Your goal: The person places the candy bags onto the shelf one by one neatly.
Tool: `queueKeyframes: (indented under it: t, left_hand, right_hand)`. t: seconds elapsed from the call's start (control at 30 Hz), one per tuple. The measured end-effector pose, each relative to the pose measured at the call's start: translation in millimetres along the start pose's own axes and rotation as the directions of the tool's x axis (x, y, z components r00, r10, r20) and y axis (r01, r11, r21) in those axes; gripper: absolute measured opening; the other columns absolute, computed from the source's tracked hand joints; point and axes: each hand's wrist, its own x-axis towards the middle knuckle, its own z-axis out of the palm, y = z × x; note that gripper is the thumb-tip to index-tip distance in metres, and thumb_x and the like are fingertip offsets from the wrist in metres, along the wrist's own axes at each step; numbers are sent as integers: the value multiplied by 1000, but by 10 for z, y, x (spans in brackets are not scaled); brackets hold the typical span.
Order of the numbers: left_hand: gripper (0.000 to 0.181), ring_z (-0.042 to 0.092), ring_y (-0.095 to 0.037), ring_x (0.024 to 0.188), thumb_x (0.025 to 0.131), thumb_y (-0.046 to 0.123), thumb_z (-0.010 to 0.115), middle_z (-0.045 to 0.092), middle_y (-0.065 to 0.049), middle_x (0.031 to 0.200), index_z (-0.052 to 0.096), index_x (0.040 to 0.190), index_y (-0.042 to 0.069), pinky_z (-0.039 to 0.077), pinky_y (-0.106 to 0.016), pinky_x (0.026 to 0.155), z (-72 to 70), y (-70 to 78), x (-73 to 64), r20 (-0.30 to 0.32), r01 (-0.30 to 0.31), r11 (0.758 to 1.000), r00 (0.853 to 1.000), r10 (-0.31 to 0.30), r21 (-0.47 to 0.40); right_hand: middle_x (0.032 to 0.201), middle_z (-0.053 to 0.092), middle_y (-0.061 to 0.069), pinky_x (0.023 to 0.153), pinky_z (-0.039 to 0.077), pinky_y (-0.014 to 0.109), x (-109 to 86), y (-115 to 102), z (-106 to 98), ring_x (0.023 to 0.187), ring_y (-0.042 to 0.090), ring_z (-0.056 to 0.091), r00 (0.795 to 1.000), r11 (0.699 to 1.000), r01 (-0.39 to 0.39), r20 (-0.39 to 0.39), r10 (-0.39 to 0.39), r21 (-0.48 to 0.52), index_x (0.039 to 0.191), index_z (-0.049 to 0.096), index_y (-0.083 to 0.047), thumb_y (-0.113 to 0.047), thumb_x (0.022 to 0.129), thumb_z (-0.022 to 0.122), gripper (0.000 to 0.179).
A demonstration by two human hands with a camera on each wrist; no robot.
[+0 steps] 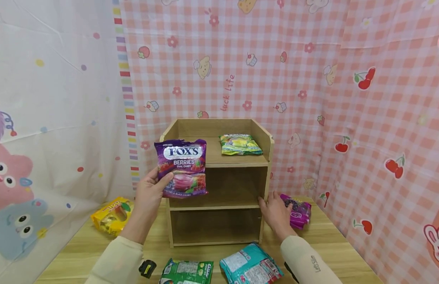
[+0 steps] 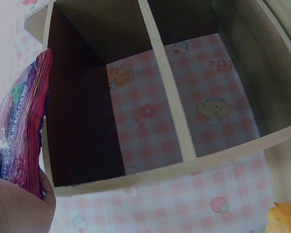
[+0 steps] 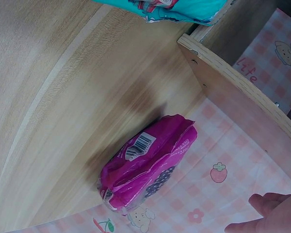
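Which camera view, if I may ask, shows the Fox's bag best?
The head view: the Fox's bag faces it, nearly uncovered. The left wrist view shows it slanted and cut off; the right wrist view misses it.

The left hand (image 1: 152, 193) is raised in a pinch, its thumb (image 1: 164, 182) slanting across the front, its fingers mostly hidden behind. Below it come a bare wrist (image 1: 135, 228) and a pale-sleeved left forearm (image 1: 116, 258). Well to its right and lower, the right hand (image 1: 275, 211) has loosely spread fingers; its sleeved right forearm (image 1: 306, 256) reaches up from below.
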Motion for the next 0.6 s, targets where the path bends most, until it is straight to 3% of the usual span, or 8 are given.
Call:
queueKeyframes:
  t: [0.3,0.6]
  left_hand:
    - [42,66,-7,87,98,11,63,64,-20,124,56,138,-1,54,-22,79,216,156,116,-38,-16,999,999,18,43]
    - [41,63,-6,86,99,11,61,62,-20,127,56,139,0,53,-19,77,386,329,317,-51,0,998,999,4,70]
  right_hand:
    - [155,30,27,108,3,74,-9,-7,-16,140,46,31,1000,1000,6,-8,-6,-6,147,37,8,-39,103,45,65]
    - [156,27,26,108,1,74,5,13,3,141,46,28,1000,1000,-3,10,3,1,150,33,7,-40,104,44,67]
